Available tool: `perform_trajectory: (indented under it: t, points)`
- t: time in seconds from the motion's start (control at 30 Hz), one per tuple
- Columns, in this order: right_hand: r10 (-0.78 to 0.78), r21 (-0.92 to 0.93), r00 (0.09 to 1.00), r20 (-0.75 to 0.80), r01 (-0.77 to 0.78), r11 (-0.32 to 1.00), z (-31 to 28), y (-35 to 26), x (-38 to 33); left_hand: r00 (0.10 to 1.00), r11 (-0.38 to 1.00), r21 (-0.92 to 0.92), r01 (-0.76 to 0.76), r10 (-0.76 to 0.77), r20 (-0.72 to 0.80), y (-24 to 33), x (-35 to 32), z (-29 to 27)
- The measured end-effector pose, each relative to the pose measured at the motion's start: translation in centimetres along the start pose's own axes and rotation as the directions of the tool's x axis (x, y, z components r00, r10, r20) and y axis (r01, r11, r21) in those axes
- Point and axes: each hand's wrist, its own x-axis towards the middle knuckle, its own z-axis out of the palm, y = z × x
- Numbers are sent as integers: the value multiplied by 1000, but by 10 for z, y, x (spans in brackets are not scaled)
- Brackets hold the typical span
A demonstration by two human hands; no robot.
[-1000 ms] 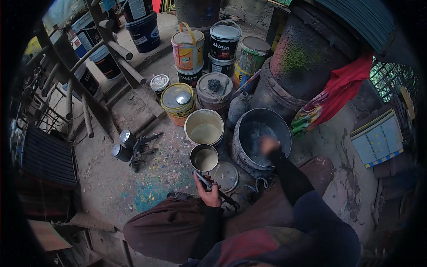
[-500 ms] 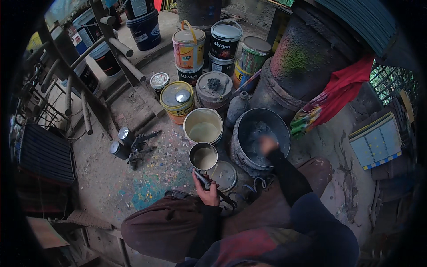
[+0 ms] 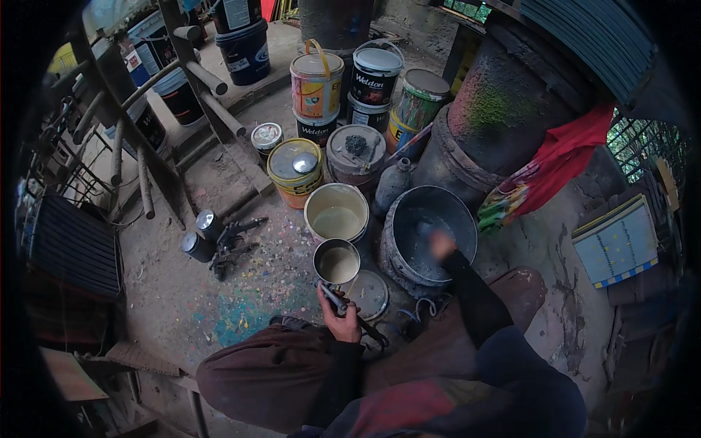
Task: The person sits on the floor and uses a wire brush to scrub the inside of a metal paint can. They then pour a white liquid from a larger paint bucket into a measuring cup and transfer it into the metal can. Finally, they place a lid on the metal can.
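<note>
My left hand (image 3: 342,321) is closed round the grey metal handle of what looks like a spray gun (image 3: 332,296). Against its front end is a round, open metal cup (image 3: 336,261) with pale liquid inside; I cannot make out how the two join. My right hand (image 3: 441,247) reaches down into a large dark bucket (image 3: 391,237) holding greyish liquid. Motion blurs its fingers, so what they touch or hold is hidden. Just beyond the cup stands a cream bucket (image 3: 312,220) of cloudy liquid. A round lid (image 3: 372,298) lies on the floor between my knees.
Paint buckets (image 3: 315,87) stand stacked behind, beside a grey bottle (image 3: 393,186). Two cup-fitted spray guns (image 3: 223,241) lie on the paint-spotted floor at left, near a wooden rack (image 3: 142,131). A red cloth (image 3: 548,157) hangs from a big drum (image 3: 496,102) at right.
My right hand has shifted slightly within the dark bucket, still blurred. The whole view has moved a little, while my left hand keeps its hold.
</note>
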Motion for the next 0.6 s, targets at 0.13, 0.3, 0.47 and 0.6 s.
perform_trajectory:
  t: [0.13, 0.3, 0.47, 0.6]
  points:
    - [138, 88, 990, -23, -135, 987, 19, 8, 6, 1000, 1000, -3, 2, -2, -20, 1, 0, -1]
    - [-122, 62, 954, 274, 109, 992, 2, 17, 11, 1000, 1000, -23, 8, -7, 2, 1, 2, 2]
    - [-350, -74, 896, 275, 383, 921, -97, -68, -14, 998, 998, -20, 55, -56, -20, 5, 0, 4]
    - [-425, -106, 890, 168, 445, 889, -188, -114, -36, 998, 998, -22, 54, -55, -16, 1, -2, 6]
